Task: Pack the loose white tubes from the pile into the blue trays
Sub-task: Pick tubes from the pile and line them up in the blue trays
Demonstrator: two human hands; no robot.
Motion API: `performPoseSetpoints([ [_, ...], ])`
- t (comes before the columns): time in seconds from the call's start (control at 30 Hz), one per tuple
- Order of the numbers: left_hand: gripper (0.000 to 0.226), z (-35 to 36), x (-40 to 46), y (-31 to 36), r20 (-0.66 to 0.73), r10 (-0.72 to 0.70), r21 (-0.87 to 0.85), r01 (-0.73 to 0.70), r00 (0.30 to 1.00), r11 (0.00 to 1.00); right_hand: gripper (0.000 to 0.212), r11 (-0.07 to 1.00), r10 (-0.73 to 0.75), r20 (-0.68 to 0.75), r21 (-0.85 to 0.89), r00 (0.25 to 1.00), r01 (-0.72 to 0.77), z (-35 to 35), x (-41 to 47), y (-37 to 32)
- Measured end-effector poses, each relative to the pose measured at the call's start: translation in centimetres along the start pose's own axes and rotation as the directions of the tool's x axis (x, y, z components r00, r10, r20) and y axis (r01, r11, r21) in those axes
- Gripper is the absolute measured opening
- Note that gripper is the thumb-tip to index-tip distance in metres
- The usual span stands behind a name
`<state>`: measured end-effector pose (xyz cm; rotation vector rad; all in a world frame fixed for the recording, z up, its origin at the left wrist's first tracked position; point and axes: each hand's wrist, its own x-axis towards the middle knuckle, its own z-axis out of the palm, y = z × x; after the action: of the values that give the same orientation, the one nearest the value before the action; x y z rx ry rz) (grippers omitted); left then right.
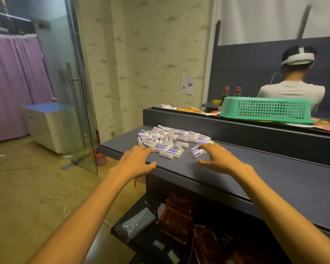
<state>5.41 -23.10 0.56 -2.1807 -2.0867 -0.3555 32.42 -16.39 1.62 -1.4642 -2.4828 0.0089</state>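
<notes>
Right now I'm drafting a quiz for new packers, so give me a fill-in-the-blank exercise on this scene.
1. The pile of white tubes lies on a dark ____.
2. The basket turned upside down on the ledge behind is ____ in colour.
3. The number of blue trays in view is ____.
4. The left hand and right hand reach toward the pile with fingers spread; the fingertips near two stray tubes belong to the ____ hand.

Missing words: counter; green; zero; right.

My left hand (136,161) and right hand (220,160) are bare. Both my forearms are unsleeved. I see no rings or watch.
</notes>
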Motion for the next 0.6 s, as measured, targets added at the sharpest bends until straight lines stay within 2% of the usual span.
performPoseSetpoints([
  [0.27, 0.055, 1.6, 9.6, -3.7, -0.004, 0.101, -0.022, -0.101, 0.995, 0.995, 0.056, 0.995, 0.076, -0.028, 0.065, 0.997, -0.074, 2.9, 8.8, 0.3],
  [0.6, 0.054, 4.6, 21.0, -3.9, 0.015, 0.24, -0.122, -0.236, 0.971, 0.964, 0.057, 0.984, 0.178, 0.013, -0.011, 0.984, -0.178, 3.9, 15.2, 2.5],
])
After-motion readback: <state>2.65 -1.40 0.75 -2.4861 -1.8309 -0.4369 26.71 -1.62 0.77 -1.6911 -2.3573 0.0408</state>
